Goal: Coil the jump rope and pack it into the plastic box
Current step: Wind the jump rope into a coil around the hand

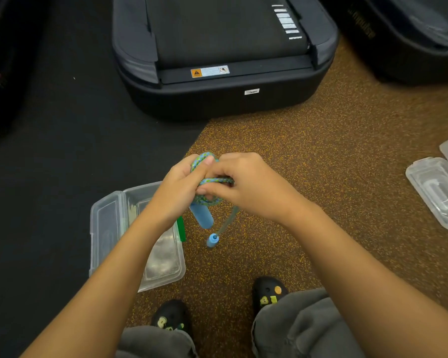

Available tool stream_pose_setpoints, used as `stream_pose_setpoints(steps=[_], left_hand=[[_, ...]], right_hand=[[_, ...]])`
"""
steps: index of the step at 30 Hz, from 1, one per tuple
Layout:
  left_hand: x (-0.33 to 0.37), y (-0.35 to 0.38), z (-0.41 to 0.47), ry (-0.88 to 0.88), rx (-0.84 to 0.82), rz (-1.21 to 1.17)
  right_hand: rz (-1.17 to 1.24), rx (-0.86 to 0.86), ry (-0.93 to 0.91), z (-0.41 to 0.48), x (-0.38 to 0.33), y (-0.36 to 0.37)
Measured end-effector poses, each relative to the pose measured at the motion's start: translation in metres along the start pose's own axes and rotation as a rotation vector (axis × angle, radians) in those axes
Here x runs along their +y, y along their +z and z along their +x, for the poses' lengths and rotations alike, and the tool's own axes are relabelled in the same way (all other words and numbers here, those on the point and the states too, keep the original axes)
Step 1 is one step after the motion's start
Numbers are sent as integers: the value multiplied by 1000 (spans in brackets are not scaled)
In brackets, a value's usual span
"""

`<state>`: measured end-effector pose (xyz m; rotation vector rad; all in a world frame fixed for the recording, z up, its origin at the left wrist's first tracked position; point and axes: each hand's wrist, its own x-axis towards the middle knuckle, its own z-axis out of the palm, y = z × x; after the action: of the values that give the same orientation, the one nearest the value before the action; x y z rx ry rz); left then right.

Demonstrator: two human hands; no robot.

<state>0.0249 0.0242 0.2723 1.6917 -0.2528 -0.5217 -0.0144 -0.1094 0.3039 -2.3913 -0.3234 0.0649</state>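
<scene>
A blue-and-green braided jump rope (212, 180) is bunched into coils between both hands, above the floor. My left hand (177, 192) grips the coil bundle, and one blue handle (202, 215) sticks out below it. My right hand (246, 186) pinches a strand wrapped across the bundle. A loose strand hangs down to the second blue handle (212, 240), which dangles near the floor. The clear plastic box (106, 228) lies open on the floor under my left forearm, partly hidden by it, with a green clasp (180, 228) on its right side.
A black treadmill end (223, 81) stands straight ahead. A clear plastic lid (440, 192) lies on the speckled brown floor at the right edge. My two black shoes (268, 293) and grey trouser legs are at the bottom. Black matting covers the left floor.
</scene>
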Motion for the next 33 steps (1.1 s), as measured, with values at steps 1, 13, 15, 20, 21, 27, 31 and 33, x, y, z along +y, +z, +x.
stream_pose_setpoints(steps=[1,13,15,20,21,27,31,33], left_hand=[[2,0,0,-8,-14,-11],[15,-11,-7,-51,-122,-128],[16,-11,-6,-54,-68,-270],[15,-19,2,-158,75,-671],[14,-23,3,-164,100,-732],[8,-29,7,-125,219,-787],[8,-28,9,-133,336,-684],[6,-27,8,-77,368,-526]], right_hand=[[11,20,-4,0,0,-1],[190,244,140,7,18,-4],[171,232,149,8,17,-2],[52,77,148,7,5,14],[27,32,168,7,3,18],[-76,-140,184,3,-9,38],[-121,-156,152,2,-13,42],[-179,-171,118,1,-15,44]])
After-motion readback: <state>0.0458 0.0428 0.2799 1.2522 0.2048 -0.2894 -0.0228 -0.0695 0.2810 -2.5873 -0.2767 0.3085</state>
